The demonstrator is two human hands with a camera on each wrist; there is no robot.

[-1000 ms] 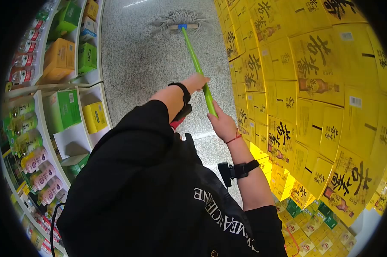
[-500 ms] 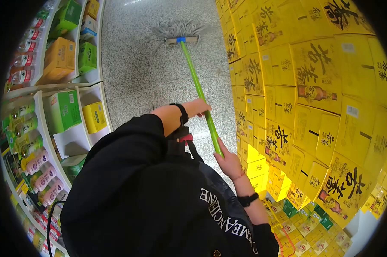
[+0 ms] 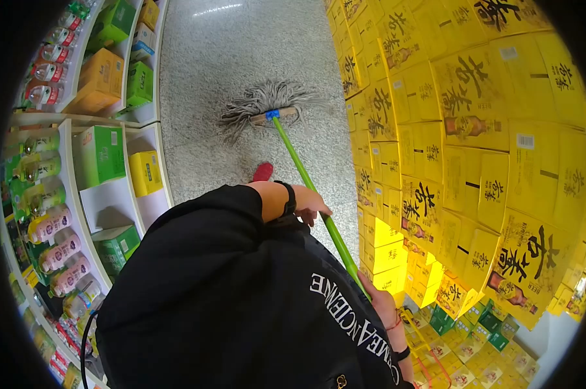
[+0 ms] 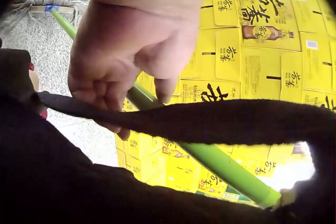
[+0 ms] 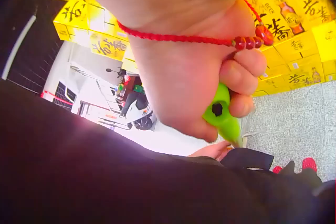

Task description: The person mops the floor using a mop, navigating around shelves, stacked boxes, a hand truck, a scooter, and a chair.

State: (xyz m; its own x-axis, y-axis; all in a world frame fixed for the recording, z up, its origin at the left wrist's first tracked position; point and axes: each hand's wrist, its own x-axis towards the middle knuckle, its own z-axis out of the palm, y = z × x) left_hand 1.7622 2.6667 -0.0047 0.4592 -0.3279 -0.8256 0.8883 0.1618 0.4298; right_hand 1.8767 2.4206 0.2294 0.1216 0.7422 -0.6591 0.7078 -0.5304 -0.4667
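Note:
A string mop with grey strands (image 3: 267,97) lies on the speckled floor, its blue clamp and wooden bar toward the person. Its green handle (image 3: 299,162) slants down to the right. Partway along, the left hand (image 3: 309,204) holds the handle, with thumb and fingers on either side of it in the left wrist view. Near the handle's top end, the right hand (image 3: 380,305) grips it beside the person's right hip. The right wrist view shows the hollow handle end (image 5: 218,109) poking out of the curled fingers. A dark strap (image 4: 210,121) crosses the left wrist view.
Stacked yellow beer cartons (image 3: 422,149) line the right side. Shelves (image 3: 72,155) with bottles and boxes run along the left. Between them lies the floor aisle (image 3: 196,149), where a red shoe (image 3: 262,172) shows ahead of the person. Carts with frames stand at lower right.
The mop head has slid toward the person across the floor. Both hands have drawn back with the handle, down and to the right. The red shoe has come into view.

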